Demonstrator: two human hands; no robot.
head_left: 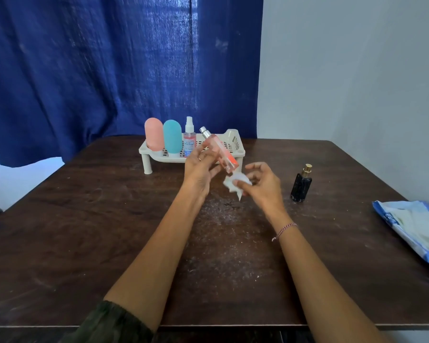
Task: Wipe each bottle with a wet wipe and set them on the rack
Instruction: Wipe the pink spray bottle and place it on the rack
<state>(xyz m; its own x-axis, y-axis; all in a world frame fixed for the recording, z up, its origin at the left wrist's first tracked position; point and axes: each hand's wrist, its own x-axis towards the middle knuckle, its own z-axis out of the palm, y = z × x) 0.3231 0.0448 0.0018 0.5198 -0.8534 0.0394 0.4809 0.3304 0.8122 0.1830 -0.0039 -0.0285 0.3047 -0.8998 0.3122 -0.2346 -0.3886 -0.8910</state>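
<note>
Glass, by the look of it: the pink perfume bottle is likely rigid, breakable and slick once damp, so its flat sides seem the safest hold. Left hand has its fingers closed round it, tilted, above the table just before the rack. Right hand pinches the crumpled wet wipe at the bottle's base. Three bottles fill the rack's left; its right end is free. A black bottle waits further right, the wipe packet beyond
</note>
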